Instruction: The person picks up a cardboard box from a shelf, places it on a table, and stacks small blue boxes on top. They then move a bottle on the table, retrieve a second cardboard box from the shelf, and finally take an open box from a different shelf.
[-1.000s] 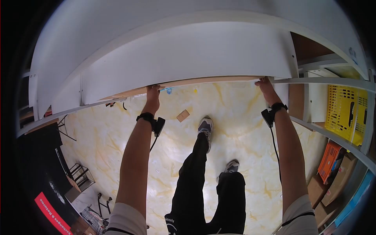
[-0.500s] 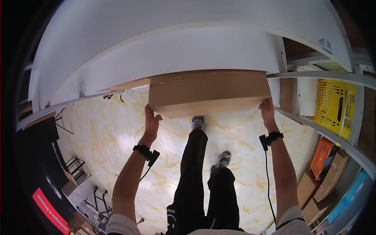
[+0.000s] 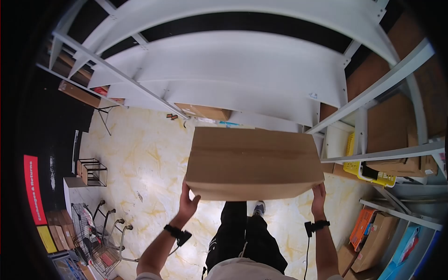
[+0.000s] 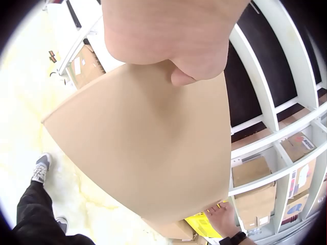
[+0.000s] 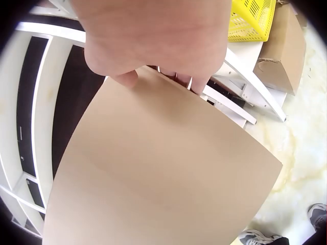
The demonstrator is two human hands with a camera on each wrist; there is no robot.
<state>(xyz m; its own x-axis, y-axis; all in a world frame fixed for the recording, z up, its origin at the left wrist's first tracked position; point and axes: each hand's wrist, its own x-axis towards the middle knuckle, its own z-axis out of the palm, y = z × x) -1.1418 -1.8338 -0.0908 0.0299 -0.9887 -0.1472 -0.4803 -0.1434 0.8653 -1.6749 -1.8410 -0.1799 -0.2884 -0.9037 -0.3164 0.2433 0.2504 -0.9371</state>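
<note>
A large brown cardboard box (image 3: 254, 156) is held up in front of the body, above the floor. My left hand (image 3: 188, 204) grips its near left corner, the thumb on the side toward me. At the opposite end my right hand (image 3: 318, 198) holds the near right corner. In the left wrist view the left hand (image 4: 171, 38) presses its thumb on a broad plain panel of the box (image 4: 153, 132). The right wrist view has the right hand (image 5: 153, 41) with its thumb on the panel and its other fingers partly hidden behind the box edge.
White shelving (image 3: 219, 74) stands ahead, with another carton (image 3: 203, 111) low on it. Right-hand racks hold a yellow basket (image 3: 373, 175), cartons (image 3: 373, 242) and an orange crate (image 3: 362, 228). A wire shopping cart (image 3: 100, 242) and a small stool (image 3: 91, 171) are at the left.
The box has come out from under the white shelf, gripped by both hands, and is now nearer to me. The shelving appears farther off and more of it shows.
</note>
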